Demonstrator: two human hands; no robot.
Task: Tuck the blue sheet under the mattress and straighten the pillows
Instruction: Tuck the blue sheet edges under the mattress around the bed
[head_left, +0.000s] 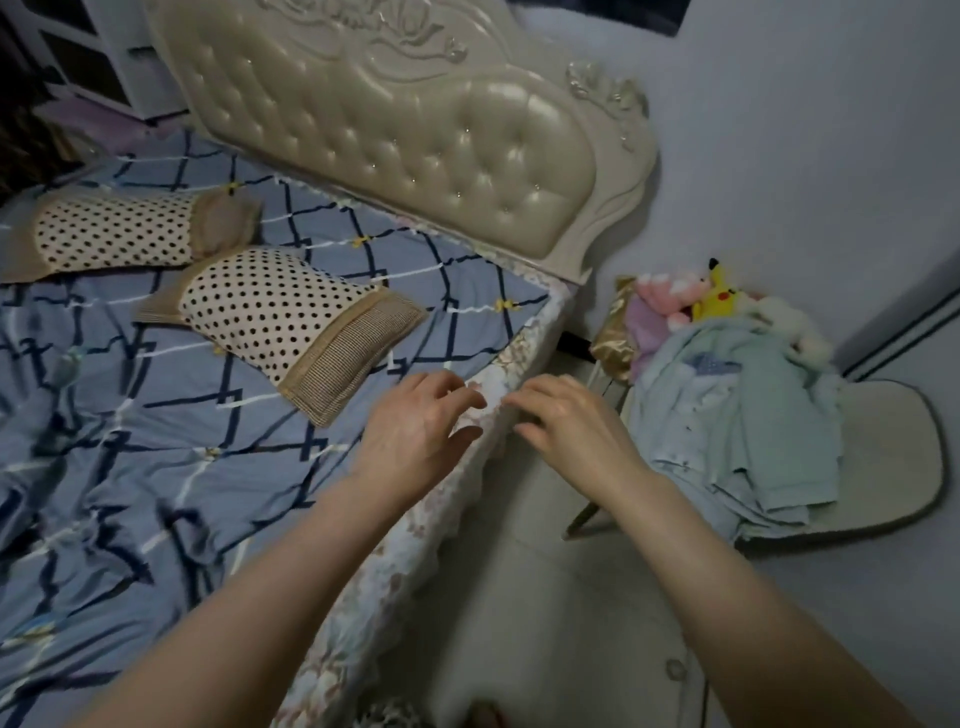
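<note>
A blue sheet (156, 441) with a dark diamond pattern covers the bed, rumpled at the lower left and smoother near the headboard. Its right edge runs along the flowered side of the mattress (415, 540). Two polka-dot pillows lie askew on it: the near pillow (291, 322) is angled toward the bed's right edge and the far pillow (114, 234) lies at the left. My left hand (415, 431) hovers over the sheet's edge with fingers spread. My right hand (566, 421) is just beyond the mattress edge, fingers apart, holding nothing.
A padded cream headboard (395, 119) stands at the back. To the right, a chair (883, 457) carries a pile of pale green clothes (748, 426) and soft toys (717, 301). Pale tiled floor (545, 597) lies between bed and chair. A white cabinet (88, 52) stands at the far left.
</note>
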